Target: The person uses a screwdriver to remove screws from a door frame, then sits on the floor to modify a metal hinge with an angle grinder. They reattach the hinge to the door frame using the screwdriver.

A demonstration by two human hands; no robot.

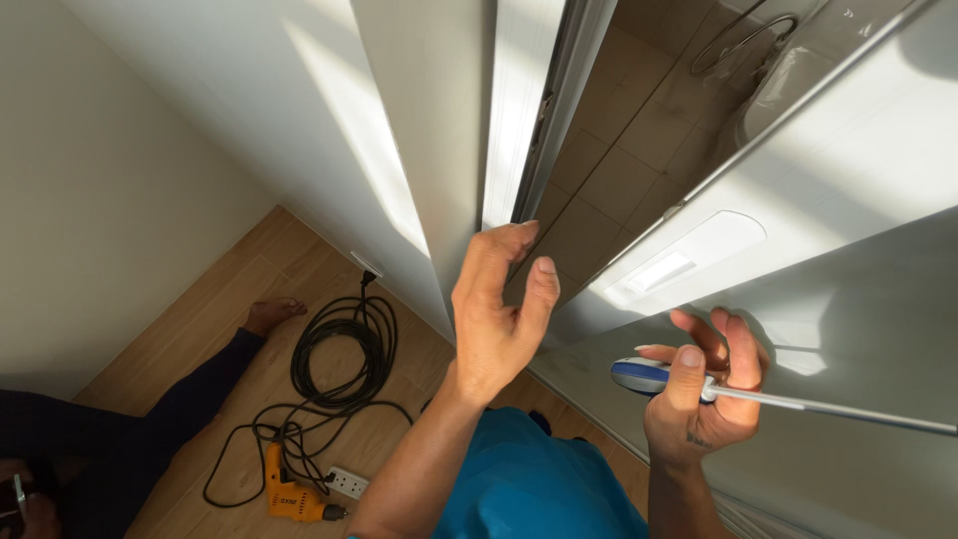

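Screwdriver — shaft rightward (near-level)

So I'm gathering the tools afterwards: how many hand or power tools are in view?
2: a screwdriver in the right hand, and an orange drill on the floor beside the coiled cable. Others may be out of view.

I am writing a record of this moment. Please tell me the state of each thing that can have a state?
Left hand: raised, fingers curled, holding nothing.
Right hand: closed around the screwdriver.
Screwdriver: held level, shaft pointing right.
Folding door: partly open, tiled floor visible beyond.
Black cable: loosely coiled on the wooden floor.
Orange drill: lying on the floor, unheld.
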